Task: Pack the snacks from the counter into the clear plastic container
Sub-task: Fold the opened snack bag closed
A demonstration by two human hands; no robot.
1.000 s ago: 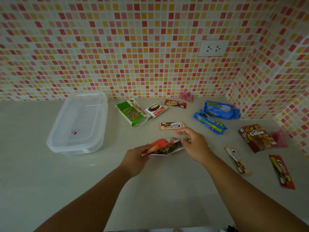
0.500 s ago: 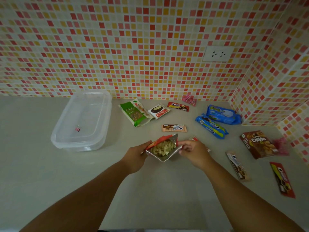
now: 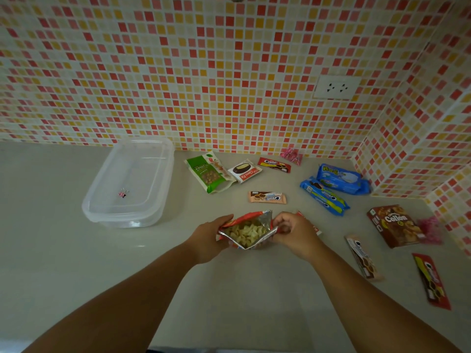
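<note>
An opened red foil snack bag (image 3: pixel 246 231) full of pale puffed pieces is held between both hands above the counter. My left hand (image 3: pixel 207 236) grips its left edge and my right hand (image 3: pixel 293 231) pinches its right edge, so the mouth gapes upward. The clear plastic container (image 3: pixel 132 184) stands to the left near the wall, with only a small pink clip (image 3: pixel 122 193) inside. Other snacks lie on the counter: a green nut pouch (image 3: pixel 207 174), a choco pie (image 3: pixel 244 170), a peach cream bar (image 3: pixel 267 197), blue cookie packs (image 3: pixel 331 189).
A brown Collon box (image 3: pixel 395 225) and pink wrapped sweets (image 3: pixel 430 230) sit at the right, with two long packets (image 3: pixel 363 258) (image 3: pixel 430 281) nearer me. A red bar (image 3: pixel 274 164) and another pink sweet (image 3: pixel 291 156) lie by the tiled wall. A wall socket (image 3: pixel 336 87) is above.
The bag has been lifted from lying flat and pulled open at its mouth. My right hand moved from above the bag to gripping its right edge.
</note>
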